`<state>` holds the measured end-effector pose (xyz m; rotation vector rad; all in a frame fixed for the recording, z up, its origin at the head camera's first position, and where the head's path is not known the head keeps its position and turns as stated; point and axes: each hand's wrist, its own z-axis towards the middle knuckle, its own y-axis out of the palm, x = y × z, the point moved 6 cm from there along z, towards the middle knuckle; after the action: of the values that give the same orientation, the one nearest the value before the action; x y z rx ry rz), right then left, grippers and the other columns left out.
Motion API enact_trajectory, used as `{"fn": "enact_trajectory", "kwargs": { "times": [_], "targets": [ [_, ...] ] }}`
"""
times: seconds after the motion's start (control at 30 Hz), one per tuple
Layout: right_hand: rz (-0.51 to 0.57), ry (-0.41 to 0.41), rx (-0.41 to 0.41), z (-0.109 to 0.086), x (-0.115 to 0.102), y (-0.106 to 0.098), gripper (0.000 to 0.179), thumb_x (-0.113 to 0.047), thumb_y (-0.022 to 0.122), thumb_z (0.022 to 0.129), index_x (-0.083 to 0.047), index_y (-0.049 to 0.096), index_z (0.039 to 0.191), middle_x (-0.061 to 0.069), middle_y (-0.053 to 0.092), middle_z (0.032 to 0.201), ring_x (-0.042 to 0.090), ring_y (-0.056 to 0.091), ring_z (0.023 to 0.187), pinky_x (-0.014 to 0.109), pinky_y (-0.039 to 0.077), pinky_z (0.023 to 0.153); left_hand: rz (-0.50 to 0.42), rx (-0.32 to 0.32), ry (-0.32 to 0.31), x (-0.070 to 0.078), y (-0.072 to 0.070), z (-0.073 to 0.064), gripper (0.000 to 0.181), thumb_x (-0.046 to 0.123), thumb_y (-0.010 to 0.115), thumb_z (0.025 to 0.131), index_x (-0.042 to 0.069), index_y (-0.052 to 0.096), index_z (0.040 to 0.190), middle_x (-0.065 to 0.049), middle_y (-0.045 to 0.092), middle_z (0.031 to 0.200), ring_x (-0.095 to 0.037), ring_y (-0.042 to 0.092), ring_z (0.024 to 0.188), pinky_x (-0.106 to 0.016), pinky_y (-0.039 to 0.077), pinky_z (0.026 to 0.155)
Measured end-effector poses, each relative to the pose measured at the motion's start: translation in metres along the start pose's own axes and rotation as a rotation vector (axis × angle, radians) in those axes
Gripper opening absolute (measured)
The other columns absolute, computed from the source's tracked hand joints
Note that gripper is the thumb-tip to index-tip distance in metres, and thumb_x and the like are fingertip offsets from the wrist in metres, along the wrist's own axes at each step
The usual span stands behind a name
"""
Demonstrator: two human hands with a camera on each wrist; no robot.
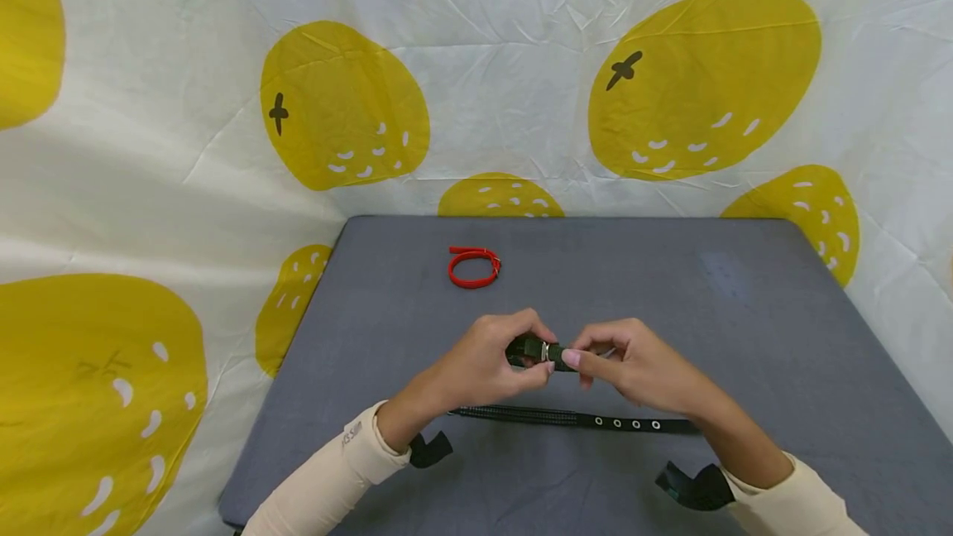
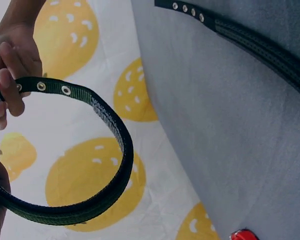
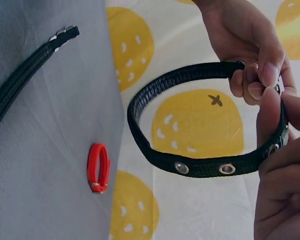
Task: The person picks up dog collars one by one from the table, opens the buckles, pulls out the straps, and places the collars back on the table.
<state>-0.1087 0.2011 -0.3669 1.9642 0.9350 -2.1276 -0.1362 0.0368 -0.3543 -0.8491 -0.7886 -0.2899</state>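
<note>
Both hands hold a dark green collar with metal eyelets, bent into a loop, above the table. My left hand (image 1: pixel 495 362) pinches it at the metal buckle (image 1: pixel 547 351). Beside it, my right hand (image 1: pixel 640 362) grips the eyelet end between thumb and fingers. The loop of the collar (image 2: pixel 126 160) shows whole in the left wrist view, its padded part curving away from the hands. In the right wrist view, eyelets line the collar's strap (image 3: pixel 205 167), and fingers partly cover the buckle. Whether the strap passes through the buckle, I cannot tell.
A second dark collar (image 1: pixel 514 414) lies stretched flat on the grey table (image 1: pixel 633 279), below the hands. Farther back rests a red collar (image 1: pixel 472 284), closed in a ring. A white curtain with yellow fruit prints (image 1: pixel 506 106) hangs behind and left of the table.
</note>
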Motion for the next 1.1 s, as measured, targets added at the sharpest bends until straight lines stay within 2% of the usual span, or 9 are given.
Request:
{"fn": "enact_trajectory", "kwargs": {
  "times": [0.27,0.4,0.6,0.83,1.1],
  "targets": [
    [0.093,-0.115,-0.044,-0.0022,-0.0058,0.0025,0.027,-0.005,0.052,0.103,-0.010,0.060,0.078,0.012,0.057,0.064,0.009,0.030,0.037,0.024,0.032,0.033,0.010,-0.007,0.005,0.0014,0.0014,-0.0018,0.018,0.004,0.067,0.088,0.012,0.061,0.104,0.004,0.060,0.079,0.001,0.050,0.065,-0.013,0.045,0.060],
    [0.110,-0.128,-0.037,-0.0035,-0.0033,0.0017,0.031,-0.001,0.048,0.103,-0.009,0.054,0.074,0.013,0.053,0.061,0.008,0.030,0.039,0.026,0.032,0.034,-0.008,0.007,-0.010,0.0005,0.0009,-0.0022,0.018,0.004,0.067,0.088,0.012,0.062,0.103,0.003,0.063,0.083,-0.003,0.052,0.065,-0.015,0.047,0.060],
    [0.097,-0.146,0.020,-0.0022,-0.0017,0.0013,0.028,-0.003,0.050,0.103,-0.008,0.055,0.076,0.011,0.050,0.059,0.010,0.030,0.039,0.027,0.032,0.036,-0.020,0.041,-0.035,-0.0020,-0.0018,-0.0038,0.019,0.003,0.067,0.088,0.010,0.062,0.105,0.001,0.064,0.083,0.000,0.052,0.067,-0.016,0.048,0.062],
    [0.053,-0.093,0.122,0.0029,0.0023,0.0019,0.028,-0.012,0.059,0.101,-0.002,0.060,0.075,0.003,0.044,0.058,0.012,0.031,0.045,0.030,0.031,0.041,0.018,0.038,-0.047,-0.0028,-0.0016,-0.0024,0.019,0.005,0.065,0.090,0.011,0.060,0.107,0.003,0.064,0.089,-0.007,0.056,0.070,-0.016,0.049,0.066],
    [0.095,-0.175,0.135,0.0038,-0.0011,0.0034,0.030,-0.004,0.057,0.100,-0.006,0.056,0.071,0.008,0.039,0.055,0.017,0.026,0.043,0.031,0.028,0.040,0.060,0.055,-0.031,-0.0019,-0.0014,-0.0023,0.021,0.009,0.072,0.091,0.010,0.061,0.108,0.003,0.065,0.089,0.000,0.054,0.071,-0.015,0.050,0.066]
  ]
}}
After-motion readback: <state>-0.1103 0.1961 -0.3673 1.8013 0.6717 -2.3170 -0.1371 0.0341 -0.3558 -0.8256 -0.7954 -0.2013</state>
